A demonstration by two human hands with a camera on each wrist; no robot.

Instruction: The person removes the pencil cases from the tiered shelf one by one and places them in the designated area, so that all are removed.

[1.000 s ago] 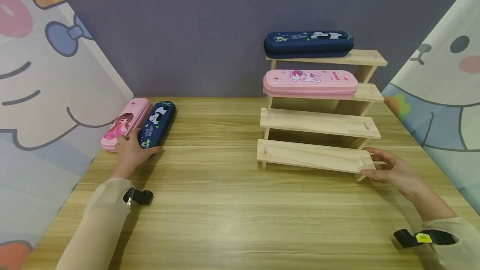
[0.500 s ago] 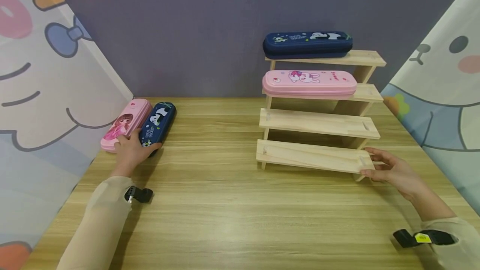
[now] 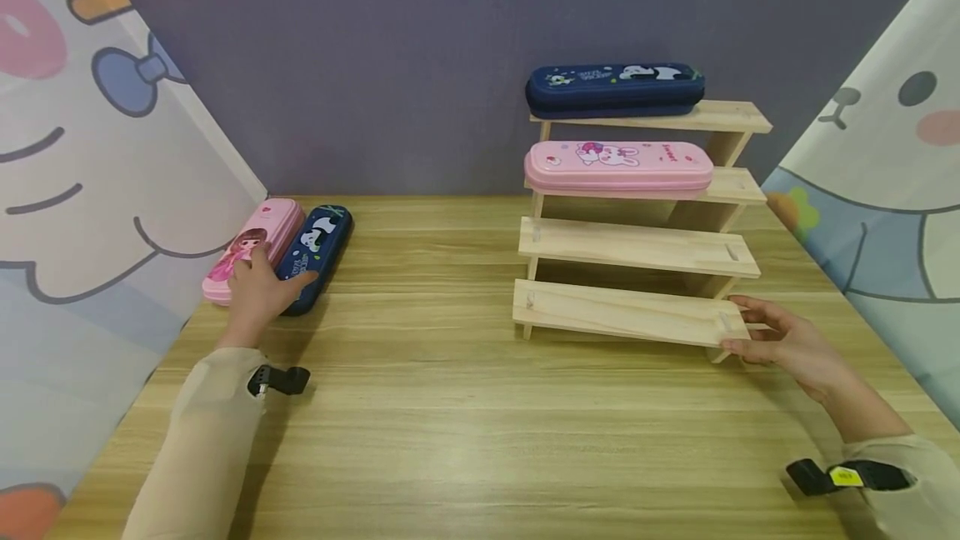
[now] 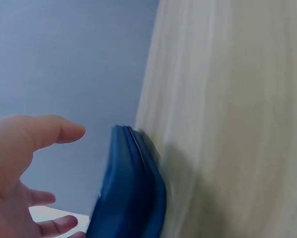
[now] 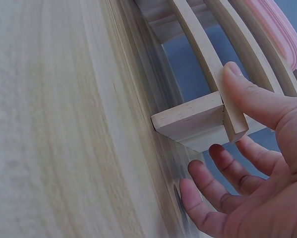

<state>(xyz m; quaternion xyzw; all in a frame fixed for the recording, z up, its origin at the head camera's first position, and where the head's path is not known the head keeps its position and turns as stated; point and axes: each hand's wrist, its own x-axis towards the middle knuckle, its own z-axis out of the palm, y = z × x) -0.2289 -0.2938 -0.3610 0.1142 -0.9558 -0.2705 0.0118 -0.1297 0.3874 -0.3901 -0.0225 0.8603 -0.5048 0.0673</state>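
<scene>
My left hand [image 3: 258,294] hovers over two pencil cases at the left, its thumb and fingers spread. A pink pencil case [image 3: 281,219] with a doll print lies under the fingers; against its right side is a dark blue pencil case [image 3: 318,244] with a panda. In the left wrist view, a gap shows between the thumb and the blue case [image 4: 128,188]. At the right, my right hand [image 3: 795,348] grips the end of the lowest board of a stepped wooden rack [image 3: 622,307], thumb on the front edge and index finger behind, as the right wrist view also shows.
A second navy panda pencil case [image 3: 615,90] lies on the rack's top step, and a pink bunny pencil case [image 3: 618,167] on the step below. The two lower steps are bare. A grey wall [image 3: 375,65] stands behind the table [image 3: 420,423], with printed cartoon panels on both sides.
My left hand has lifted slightly off the blue pencil case, showing more of its near end. The right hand and the rack stay in place.
</scene>
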